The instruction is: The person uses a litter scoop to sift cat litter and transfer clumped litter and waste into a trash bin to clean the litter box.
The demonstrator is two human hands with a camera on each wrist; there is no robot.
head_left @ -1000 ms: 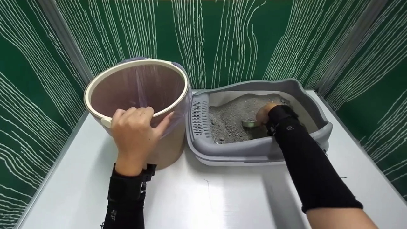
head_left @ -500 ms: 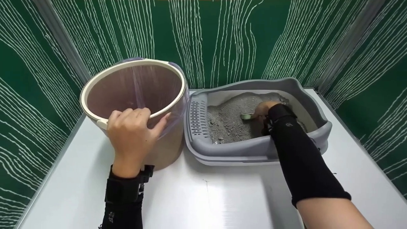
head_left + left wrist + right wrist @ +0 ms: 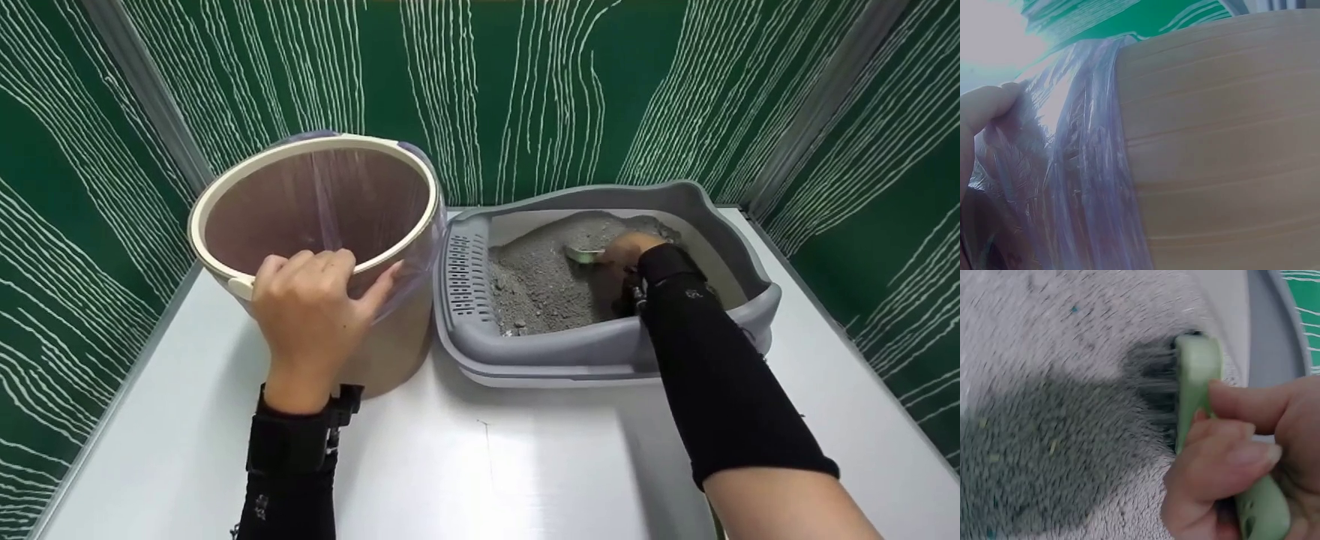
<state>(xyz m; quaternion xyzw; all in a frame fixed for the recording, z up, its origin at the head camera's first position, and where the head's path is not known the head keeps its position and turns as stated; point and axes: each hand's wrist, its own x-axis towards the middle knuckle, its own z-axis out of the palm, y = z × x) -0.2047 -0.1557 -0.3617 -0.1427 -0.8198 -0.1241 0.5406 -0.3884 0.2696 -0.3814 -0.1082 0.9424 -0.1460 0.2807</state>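
A tan trash bin (image 3: 394, 356) with a cream rim (image 3: 397, 257) stands on the left, lined with a clear purplish plastic bag (image 3: 1095, 146). My left hand (image 3: 307, 311) grips the near side of that rim, fingers over the top and thumb outside against the bag. Beside the bin sits a grey litter box (image 3: 555, 346) with a bed of grey cat litter (image 3: 540, 289). Inside it, my right hand (image 3: 628, 247) holds a green litter scoop (image 3: 1201, 377) by its handle. The scoop's slotted part is in the litter, blurred and partly hidden in the right wrist view.
Both containers stand close together on a white table (image 3: 465, 465). Green walls (image 3: 540, 90) with white wavy lines close off the back and sides. A slotted ledge (image 3: 466, 277) forms the litter box's left end, nearest the bin. Small clumps lie at the litter's front left.
My right hand has moved the scoop through the litter towards the back of the box. The left hand keeps its grip on the bin's rim; the view has shifted slightly.
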